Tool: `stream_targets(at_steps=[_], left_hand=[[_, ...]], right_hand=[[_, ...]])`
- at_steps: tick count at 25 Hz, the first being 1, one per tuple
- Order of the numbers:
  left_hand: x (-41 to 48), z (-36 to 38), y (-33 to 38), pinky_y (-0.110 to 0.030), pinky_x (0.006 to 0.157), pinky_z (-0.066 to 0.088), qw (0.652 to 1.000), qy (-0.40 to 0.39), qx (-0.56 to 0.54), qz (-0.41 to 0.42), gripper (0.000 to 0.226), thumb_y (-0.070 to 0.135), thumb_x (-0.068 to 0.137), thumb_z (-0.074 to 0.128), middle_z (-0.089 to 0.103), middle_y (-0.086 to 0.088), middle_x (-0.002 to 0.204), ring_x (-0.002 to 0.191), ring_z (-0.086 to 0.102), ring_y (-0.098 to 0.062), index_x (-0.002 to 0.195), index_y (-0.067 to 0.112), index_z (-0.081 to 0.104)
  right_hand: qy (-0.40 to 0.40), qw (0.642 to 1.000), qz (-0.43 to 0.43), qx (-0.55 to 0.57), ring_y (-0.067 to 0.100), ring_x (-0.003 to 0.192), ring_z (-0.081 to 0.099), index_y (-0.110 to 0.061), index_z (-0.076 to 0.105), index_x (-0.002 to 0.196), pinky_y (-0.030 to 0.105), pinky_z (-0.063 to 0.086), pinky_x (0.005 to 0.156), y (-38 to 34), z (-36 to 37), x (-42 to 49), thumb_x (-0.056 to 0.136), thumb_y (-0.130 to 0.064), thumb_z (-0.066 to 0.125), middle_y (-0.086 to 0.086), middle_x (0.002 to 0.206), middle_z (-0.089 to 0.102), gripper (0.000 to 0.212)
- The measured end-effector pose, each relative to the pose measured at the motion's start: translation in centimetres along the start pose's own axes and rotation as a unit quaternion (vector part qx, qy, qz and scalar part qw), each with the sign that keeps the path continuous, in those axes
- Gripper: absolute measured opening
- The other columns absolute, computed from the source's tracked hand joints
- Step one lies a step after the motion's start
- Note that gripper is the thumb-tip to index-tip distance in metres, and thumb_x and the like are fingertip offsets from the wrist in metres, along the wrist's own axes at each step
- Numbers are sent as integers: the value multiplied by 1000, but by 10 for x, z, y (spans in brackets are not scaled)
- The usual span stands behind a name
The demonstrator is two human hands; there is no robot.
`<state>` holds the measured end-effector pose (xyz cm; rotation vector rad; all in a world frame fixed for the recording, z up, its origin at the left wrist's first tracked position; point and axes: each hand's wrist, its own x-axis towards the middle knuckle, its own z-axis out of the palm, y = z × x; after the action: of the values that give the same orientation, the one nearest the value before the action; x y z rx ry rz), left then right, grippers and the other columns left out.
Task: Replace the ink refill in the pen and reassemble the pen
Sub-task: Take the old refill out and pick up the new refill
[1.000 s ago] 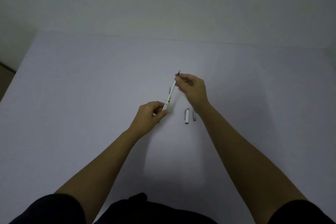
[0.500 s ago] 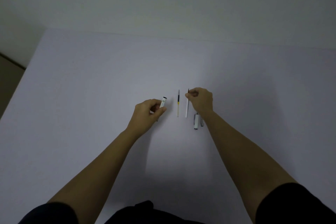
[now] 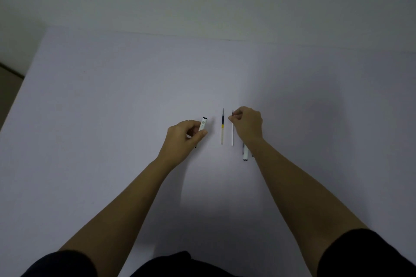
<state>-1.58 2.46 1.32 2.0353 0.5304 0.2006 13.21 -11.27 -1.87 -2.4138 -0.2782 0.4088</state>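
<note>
My left hand grips the white pen barrel, whose open dark end points away from me. My right hand pinches the tip end of a thin white refill that lies lengthwise on the table. Just left of it, between my hands, a second refill with a dark blue upper part and a yellowish lower part lies untouched. A white pen cap and another small part lie partly hidden under my right wrist.
Everything rests on a pale lavender table whose far edge meets a plain wall. The table's left edge drops to a darker floor. My dark sleeves show at the bottom of the view.
My right hand drew the white refill out of the barrel and brought it down onto the table beside the other refill. My left hand kept the barrel and stayed put.
</note>
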Motion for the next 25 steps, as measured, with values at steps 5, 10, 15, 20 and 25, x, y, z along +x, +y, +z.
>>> stream_targets(at_steps=[5, 10, 15, 20, 25], left_hand=[[-1, 1, -1, -7, 57, 46, 1000, 0, -1, -6, 12, 24, 84, 64, 58, 11, 71, 63, 56, -3, 93, 17, 67], [0, -3, -2, -14, 58, 48, 1000, 3, 9, -5, 12, 27, 84, 64, 57, 13, 70, 65, 56, -5, 92, 18, 66], [0, -10, -5, -21, 61, 51, 1000, 8, 15, -12, 12, 27, 84, 64, 58, 11, 71, 65, 57, -5, 92, 19, 66], [-2, -18, -5, -35, 63, 55, 1000, 11, 17, -9, 11, 26, 84, 65, 62, -1, 73, 67, 60, -18, 89, 17, 66], [-5, -15, 4, -36, 64, 55, 999, -17, 43, -1, 15, 28, 84, 64, 63, -1, 76, 69, 60, -17, 94, 18, 68]], right_hand=[[-9, 1000, -9, -15, 26, 85, 65, -2, 66, 95, 23, 41, 71, -9, -1, -1, 82, -19, 68, 16, 89, 71, 21], [-36, 999, -24, -20, 30, 85, 65, -2, 63, 95, 34, 51, 76, -27, 10, -3, 80, -14, 69, 18, 89, 71, 20], [-22, 999, 7, -24, 31, 92, 65, 0, 61, 102, 30, 49, 78, -32, 22, -8, 82, -3, 64, 21, 100, 69, 21], [-5, 995, 63, 82, 26, 94, 66, -5, 64, 103, 22, 44, 78, -50, 13, -9, 79, -7, 66, 15, 99, 73, 25], [18, 946, 111, 304, 19, 86, 67, -14, 67, 104, 33, 52, 88, -61, -27, -16, 76, -15, 71, 6, 90, 72, 28]])
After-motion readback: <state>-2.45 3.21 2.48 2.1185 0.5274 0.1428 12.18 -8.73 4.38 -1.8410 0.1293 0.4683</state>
